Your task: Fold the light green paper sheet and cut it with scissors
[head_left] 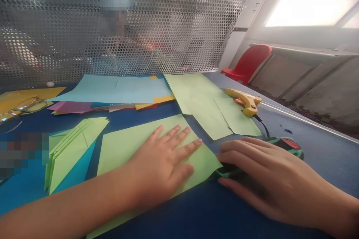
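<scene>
Broadly, a blue table (196, 213) fills the view, backed by a perforated metal screen (168, 18), behind which another person sits, seen only dimly. Across the far part of the table lie a light blue sheet (112, 89), scraps of yellow, purple and red paper, and two overlapping pale green sheets (207, 108); a yellow glue gun (245, 101) rests at their right edge, its cord running toward the near right. A red chair (249, 61) stands beyond the table's right edge.

Centre: a green sheet (126, 145) lies flat, its long axis running from near left to far right, one corner pointing at the right hand. The left hand (162, 160) presses on it palm down, fingers spread wide and straight, tips aimed at the far right; it grips nothing, only pins the paper.

Right: the right hand (263, 175) lies just beside that corner, fingers curled loosely over a dark green tool with a red tip (288, 145). The tool's long axis runs left to right beneath the palm; whether the fingers clasp it or merely rest on it cannot be told. The right hand is the nearer one to the tool, the left to the sheet.

Left: a stack of folded green paper (73, 145) sits apart from both hands; spectacles (19, 110) lie at the far left edge.
</scene>
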`<action>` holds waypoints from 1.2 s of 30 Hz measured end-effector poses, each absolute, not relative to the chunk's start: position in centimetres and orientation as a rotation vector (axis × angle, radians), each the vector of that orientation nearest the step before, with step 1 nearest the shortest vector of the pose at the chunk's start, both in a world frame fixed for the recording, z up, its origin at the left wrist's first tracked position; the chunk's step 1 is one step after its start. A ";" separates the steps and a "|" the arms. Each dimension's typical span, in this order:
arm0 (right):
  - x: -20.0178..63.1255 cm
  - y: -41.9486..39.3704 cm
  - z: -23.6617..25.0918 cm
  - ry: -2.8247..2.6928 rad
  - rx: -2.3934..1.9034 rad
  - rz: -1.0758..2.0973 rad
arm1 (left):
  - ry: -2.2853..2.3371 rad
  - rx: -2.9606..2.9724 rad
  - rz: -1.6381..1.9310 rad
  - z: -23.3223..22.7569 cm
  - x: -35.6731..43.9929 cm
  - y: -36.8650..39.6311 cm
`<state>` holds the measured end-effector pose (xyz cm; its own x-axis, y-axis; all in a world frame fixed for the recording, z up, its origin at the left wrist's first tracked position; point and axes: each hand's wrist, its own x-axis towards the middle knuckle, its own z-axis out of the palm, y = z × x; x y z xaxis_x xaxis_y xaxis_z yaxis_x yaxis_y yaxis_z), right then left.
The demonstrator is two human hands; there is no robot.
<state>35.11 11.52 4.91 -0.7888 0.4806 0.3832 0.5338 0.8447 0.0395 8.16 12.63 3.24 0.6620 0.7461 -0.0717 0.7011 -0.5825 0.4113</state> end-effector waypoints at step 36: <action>33.8 10.8 4.5 -2.634 -0.773 -0.248 | 1.248 2.433 0.055 3.7 8.8 12.4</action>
